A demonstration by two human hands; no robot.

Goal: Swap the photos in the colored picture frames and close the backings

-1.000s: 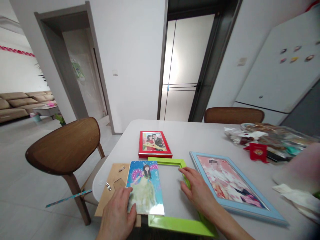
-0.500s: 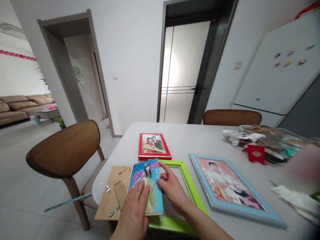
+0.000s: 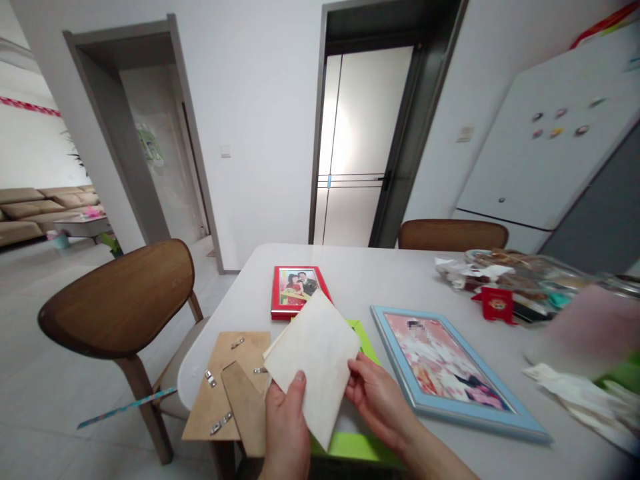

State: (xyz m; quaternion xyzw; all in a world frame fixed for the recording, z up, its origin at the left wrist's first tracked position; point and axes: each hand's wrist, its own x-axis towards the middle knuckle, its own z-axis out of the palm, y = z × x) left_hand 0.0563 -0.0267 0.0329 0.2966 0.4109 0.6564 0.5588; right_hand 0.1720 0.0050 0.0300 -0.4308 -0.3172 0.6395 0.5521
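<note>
My left hand (image 3: 289, 427) has its thumb on top of a plain off-white picture card (image 3: 315, 363) and its other fingers underneath. With fingertips pinched, my right hand (image 3: 377, 403) grips the card's right edge. The card is turned at an angle, its blank side facing me; another layer shows along its left edge. Beneath lies a green picture frame (image 3: 369, 343), mostly covered by the card and hands. To the left rests a wooden backing board (image 3: 205, 407) with metal clips and a stand leg. A red picture frame (image 3: 280, 312) lies just beyond the card.
On the right of the table (image 3: 355, 267) lies a blue framed photo (image 3: 480, 415). Farther right are a red card (image 3: 497, 305), crumpled tissue (image 3: 565, 393) and plastic-wrapped items. A wooden chair (image 3: 125, 300) stands at the left, another (image 3: 453, 235) behind the table.
The illustrated picture has been turned over, so a blank off-white side shows. My left hand has shifted from flat on top to gripping the lower left edge; the right still holds the right edge.
</note>
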